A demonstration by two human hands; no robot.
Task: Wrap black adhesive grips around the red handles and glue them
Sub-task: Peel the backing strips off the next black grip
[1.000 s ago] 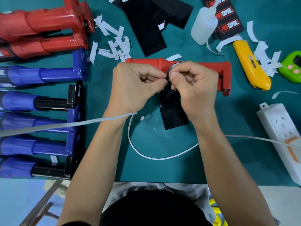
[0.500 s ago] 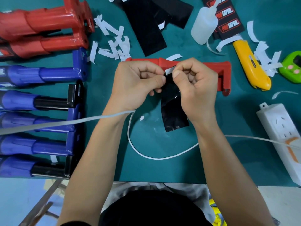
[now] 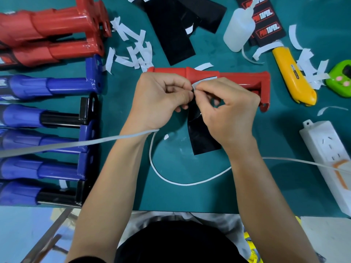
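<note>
The left hand (image 3: 161, 99) and right hand (image 3: 226, 114) both pinch the top of one black grip strip (image 3: 203, 137) at 6 o'clock of one red handle (image 3: 237, 76) they overlap, with two more red handles (image 3: 62, 52) at 10 o'clock and five blue handles (image 3: 57, 86) at 9.

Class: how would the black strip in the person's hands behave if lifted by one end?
The black strip probably flops: it bends under the right hand. Looks thin, so likely light. Its end may cling where the white backing peels.
</note>
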